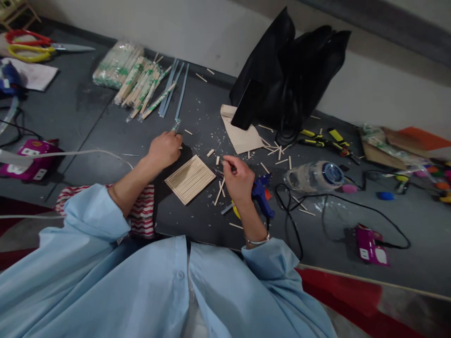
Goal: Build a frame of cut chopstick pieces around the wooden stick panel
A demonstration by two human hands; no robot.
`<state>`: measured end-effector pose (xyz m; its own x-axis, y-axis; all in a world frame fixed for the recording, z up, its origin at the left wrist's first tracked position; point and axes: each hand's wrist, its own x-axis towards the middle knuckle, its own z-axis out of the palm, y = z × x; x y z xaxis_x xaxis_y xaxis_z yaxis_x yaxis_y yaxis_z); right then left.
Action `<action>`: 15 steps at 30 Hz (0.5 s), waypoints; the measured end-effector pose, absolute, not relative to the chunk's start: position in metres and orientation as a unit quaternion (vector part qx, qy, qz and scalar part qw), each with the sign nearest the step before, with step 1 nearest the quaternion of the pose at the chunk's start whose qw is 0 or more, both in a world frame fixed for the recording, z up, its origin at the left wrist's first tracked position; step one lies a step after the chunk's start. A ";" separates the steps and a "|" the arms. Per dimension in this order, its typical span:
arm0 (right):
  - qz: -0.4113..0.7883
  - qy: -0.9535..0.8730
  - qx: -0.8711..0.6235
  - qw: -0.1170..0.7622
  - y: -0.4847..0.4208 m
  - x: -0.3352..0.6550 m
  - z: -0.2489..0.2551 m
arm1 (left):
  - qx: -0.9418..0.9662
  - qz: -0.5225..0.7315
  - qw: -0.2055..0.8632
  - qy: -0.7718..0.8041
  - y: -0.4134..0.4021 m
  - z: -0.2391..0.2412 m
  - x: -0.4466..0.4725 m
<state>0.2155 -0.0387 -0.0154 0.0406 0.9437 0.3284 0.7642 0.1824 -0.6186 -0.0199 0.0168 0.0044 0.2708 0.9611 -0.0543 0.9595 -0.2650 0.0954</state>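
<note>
The left hand (165, 149) is curled just off the far left edge of the slatted wooden panel (190, 180), with clear plastic (176, 125) at its fingers; whether it grips this, I cannot tell. The right hand (238, 177), right of the panel, has its fingers drawn together; whether they pinch anything is unclear. The panel lies flat between both hands. Right of it sits a blue glue gun (261, 193); left, striped cloth (143, 213); beyond it, wrapped chopsticks (143, 87) and a black bag (299, 70).
</note>
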 end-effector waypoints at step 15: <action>0.063 -0.727 -0.646 0.222 -0.035 0.221 0.067 | 0.780 0.015 0.101 0.618 0.016 0.007 -0.019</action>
